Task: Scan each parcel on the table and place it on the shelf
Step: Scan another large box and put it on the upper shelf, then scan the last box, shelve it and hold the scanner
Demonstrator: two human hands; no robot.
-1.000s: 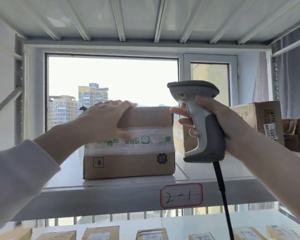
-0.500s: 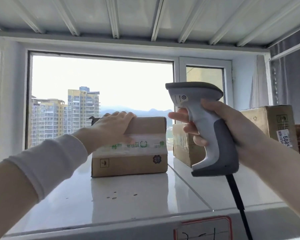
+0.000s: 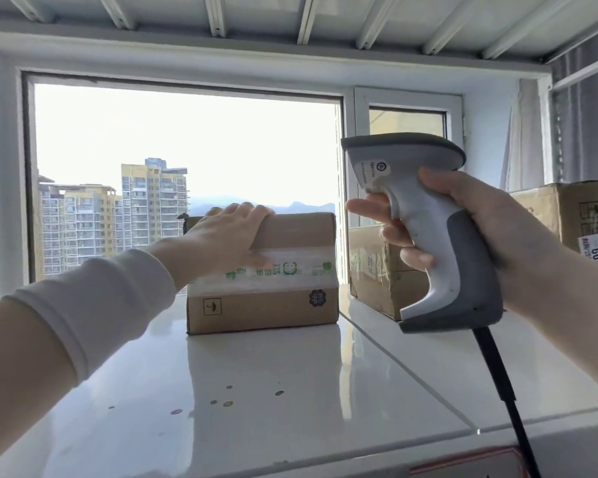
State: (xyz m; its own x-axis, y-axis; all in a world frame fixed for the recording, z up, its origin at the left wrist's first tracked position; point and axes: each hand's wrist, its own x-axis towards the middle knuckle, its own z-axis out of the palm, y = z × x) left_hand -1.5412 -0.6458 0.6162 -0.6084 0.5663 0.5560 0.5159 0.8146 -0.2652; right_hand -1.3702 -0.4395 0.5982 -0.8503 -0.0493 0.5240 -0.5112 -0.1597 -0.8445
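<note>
Parcel [image 3: 266, 312] stands at frame centre on the white shelf [image 3: 256, 391], set well back from the front lip and near the window [image 3: 187, 150]. It is a plain brown carton with sound corners. A wide band of clear tape with green print crosses the front face, with a small handling mark at lower left and a dark round sticker at lower right. No barcode label shows on this face.

Left hand [image 3: 228, 239] lies over the top front edge, fingers stretched flat on the lid, thumb on the tape. It clasps nothing, so I judge it is pressing the carton home rather than carrying it.

Right hand [image 3: 480, 229], at frame right, is wrapped tight round the handle of the grey scanner [image 3: 439, 243]. The scanner is upright and clear of the shelf, probably kept aside during placing. Its black cable [image 3: 497, 374] drops to the lower edge.

A second carton [image 3: 370, 270] sits just right of the parcel, and a third carton [image 3: 567, 215] at the far right edge.
</note>
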